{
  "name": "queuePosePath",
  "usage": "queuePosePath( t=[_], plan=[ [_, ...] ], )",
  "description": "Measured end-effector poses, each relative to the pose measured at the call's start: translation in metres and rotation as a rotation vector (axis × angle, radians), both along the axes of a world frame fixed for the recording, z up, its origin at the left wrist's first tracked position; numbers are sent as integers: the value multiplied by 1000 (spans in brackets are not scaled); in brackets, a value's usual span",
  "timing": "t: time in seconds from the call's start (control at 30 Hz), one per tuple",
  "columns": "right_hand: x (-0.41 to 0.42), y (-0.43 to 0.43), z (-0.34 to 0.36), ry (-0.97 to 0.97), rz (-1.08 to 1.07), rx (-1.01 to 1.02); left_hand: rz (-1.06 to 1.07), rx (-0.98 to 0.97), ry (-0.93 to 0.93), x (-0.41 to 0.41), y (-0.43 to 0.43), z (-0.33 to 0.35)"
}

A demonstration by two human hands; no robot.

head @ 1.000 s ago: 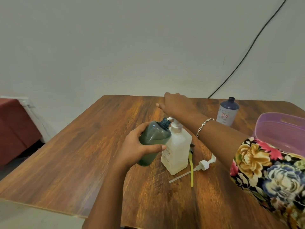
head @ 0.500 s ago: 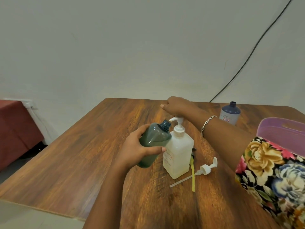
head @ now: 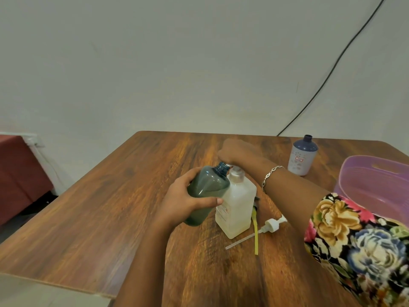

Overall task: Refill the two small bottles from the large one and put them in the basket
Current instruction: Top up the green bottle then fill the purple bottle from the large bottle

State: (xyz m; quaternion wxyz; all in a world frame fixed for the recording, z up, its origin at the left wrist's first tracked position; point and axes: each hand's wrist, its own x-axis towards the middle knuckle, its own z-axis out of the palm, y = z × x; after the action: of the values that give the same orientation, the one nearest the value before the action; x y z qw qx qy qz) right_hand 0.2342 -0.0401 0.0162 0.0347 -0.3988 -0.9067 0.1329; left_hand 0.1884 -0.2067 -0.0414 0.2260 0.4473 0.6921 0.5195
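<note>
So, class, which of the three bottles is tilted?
The dark green bottle, gripped in the left hand; the white pump bottle and the blue bottle stand upright.

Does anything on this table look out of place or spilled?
No spill shows. A white pump head lies loose on the table, tube out, right of the white pump bottle; the blue bottle behind stands uncapped.

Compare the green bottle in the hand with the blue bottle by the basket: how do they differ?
The green bottle is tilted, gripped by the left hand beside the white pump bottle; the blue bottle stands upright on the table, untouched, near the basket. The green bottle is see-through dark green; the blue bottle has a dark blue top and a pale printed body. Both necks are open, uncapped.
</note>
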Motion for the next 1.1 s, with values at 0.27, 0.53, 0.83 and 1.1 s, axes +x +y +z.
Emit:
queuePosePath(
  t=[0.27,0.53,0.83,1.1],
  plan=[
    [-4,5,13,52,60,-68,-1,-20,12,0,-2,5],
    [-2,4,-4,23,45,-4,9,-5,-21,0,1,-4],
    [-5,8,14,84,138,-176,25,-10,0,-4,-2,-2],
    [-6,6,-6,21,113,28,-3,-17,-43,-2,3,-7]
  ],
)
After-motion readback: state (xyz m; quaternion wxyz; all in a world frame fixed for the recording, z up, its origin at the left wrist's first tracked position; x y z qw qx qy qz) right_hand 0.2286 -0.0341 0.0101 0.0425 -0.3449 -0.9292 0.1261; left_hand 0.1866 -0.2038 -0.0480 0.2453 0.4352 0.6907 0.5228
